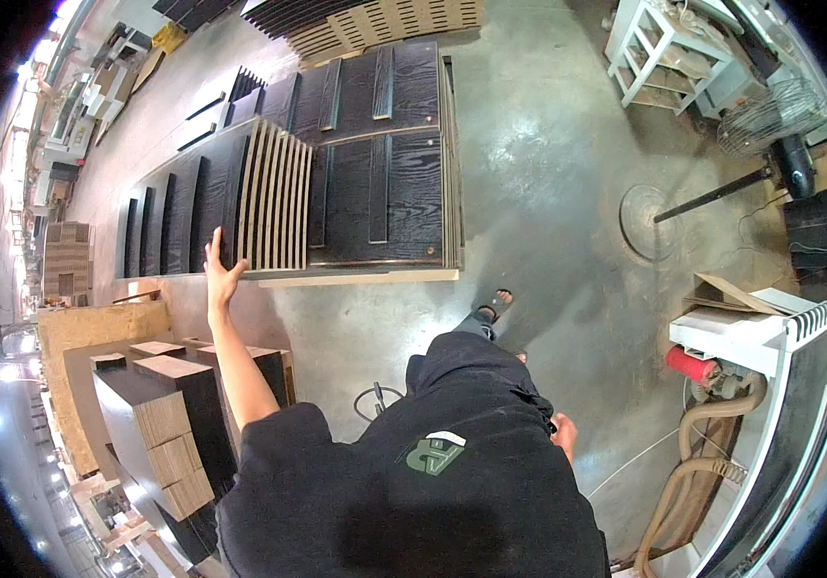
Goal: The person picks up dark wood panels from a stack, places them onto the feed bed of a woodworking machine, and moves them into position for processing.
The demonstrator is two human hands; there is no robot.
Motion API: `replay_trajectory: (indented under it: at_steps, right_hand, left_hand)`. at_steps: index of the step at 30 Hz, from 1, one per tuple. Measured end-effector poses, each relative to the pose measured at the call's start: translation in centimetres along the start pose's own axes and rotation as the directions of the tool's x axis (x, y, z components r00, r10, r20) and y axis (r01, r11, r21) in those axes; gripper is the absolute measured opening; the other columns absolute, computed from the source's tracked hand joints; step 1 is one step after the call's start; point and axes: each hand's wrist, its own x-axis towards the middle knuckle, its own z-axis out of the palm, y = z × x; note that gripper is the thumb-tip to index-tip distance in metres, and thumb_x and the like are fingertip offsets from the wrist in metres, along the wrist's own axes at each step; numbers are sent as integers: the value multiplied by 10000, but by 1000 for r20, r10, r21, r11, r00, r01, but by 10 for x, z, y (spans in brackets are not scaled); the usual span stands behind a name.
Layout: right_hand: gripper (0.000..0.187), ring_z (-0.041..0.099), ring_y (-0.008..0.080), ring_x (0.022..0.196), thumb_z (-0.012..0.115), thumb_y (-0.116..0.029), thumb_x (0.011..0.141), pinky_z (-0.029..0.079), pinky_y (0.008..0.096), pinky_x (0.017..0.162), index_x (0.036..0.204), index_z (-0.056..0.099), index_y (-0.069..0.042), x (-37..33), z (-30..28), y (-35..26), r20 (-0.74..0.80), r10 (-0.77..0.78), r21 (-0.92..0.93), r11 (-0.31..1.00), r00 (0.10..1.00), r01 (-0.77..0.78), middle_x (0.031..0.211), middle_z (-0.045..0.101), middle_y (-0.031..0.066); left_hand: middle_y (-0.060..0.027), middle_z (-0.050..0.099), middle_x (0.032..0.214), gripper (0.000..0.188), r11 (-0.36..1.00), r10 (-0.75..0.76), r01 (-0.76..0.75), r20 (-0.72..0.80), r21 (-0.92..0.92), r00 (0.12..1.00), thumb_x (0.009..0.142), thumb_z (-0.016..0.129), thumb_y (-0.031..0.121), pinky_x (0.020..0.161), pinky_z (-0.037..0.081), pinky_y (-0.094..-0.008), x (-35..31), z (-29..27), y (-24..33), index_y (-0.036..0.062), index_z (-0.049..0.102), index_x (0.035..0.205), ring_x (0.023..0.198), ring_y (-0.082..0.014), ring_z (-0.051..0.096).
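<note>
My left hand (225,275) is stretched out with its thumb and fingers apart. It is at the near edge of a row of black boards (211,207) with pale cut edges; I cannot make out whether the fingertips touch them. To the right of this row lie wide black wood-grain panels (413,193) in a stack, with narrow black strips (380,188) on top. My right hand (565,435) hangs low beside my right hip, partly hidden by my black shirt. Its fingers look curled, but what is in them, if anything, does not show.
Bundles of black boards (163,414) stand at the left beside a tan sheet (105,337). At the right are a fan (770,125) on a round base, a white-framed machine (732,332) and a ribbed hose (693,482). A white rack (669,63) stands farther back.
</note>
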Motion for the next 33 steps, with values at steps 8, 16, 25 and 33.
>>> replay_trajectory:
  at_steps: [8, 16, 25, 33]
  right_hand:
    - [366, 650, 137, 688, 611, -347, 1008, 518, 254, 567, 1268, 607, -88, 11, 60, -55, 157, -164, -326, 922, 974, 208, 900, 693, 59]
    - [372, 676, 140, 758, 579, -336, 1032, 546, 281, 610, 1308, 608, -89, 36, 61, -167, 80, -211, -124, 968, 974, 220, 981, 715, 63]
    - [434, 692, 142, 833, 570, -406, 1036, 566, 273, 672, 1331, 597, -90, -19, 44, -96, -67, -278, 1, 960, 958, 278, 1054, 720, 91]
    - [394, 704, 209, 769, 589, -348, 992, 557, 326, 629, 1286, 617, -89, -53, -1, 114, -371, 40, 479, 864, 928, 154, 1028, 738, 135]
  left_hand:
    - [-104, 387, 1624, 943, 991, 10, -15, -43, -130, 999, 684, 740, 172, 1237, 91, -575, -7, 1, -4, 190, 407, 1566, 1546, -390, 206]
    - [-232, 359, 1604, 985, 985, 38, -28, 57, -170, 998, 706, 776, 147, 1226, 159, -594, 1, -9, 19, 216, 350, 1592, 1531, -423, 213]
    - [-255, 398, 1547, 628, 827, 560, -562, 92, -12, 823, 865, 763, 235, 1196, 297, -522, 17, 212, 341, 116, 533, 1437, 1456, -444, 335]
    - [-205, 469, 1507, 587, -102, 877, -624, 226, -775, -423, 900, 712, 265, 1129, 388, -503, -252, 283, 655, 100, 537, 1435, 1360, -438, 462]
